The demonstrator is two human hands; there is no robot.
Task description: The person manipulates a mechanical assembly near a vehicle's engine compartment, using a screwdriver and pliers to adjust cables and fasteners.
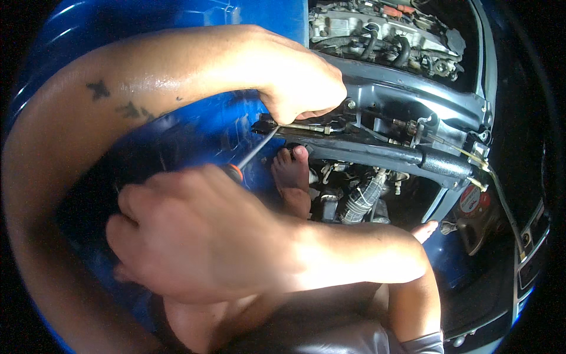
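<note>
Glossy blue painted body panel point(194, 133), matt grey metal crossmember point(377, 150), ribbed rubber hose point(361, 200).

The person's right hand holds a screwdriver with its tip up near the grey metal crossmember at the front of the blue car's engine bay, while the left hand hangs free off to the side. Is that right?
Not quite. The head view shows the left hand pressed against the grey crossmember, pinching a thin cable where the screwdriver tip meets it. The right hand does hold the screwdriver.

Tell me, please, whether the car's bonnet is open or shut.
Open: the engine and hoses lie exposed behind the front crossmember, where the left hand and the right hand's screwdriver work.
</note>
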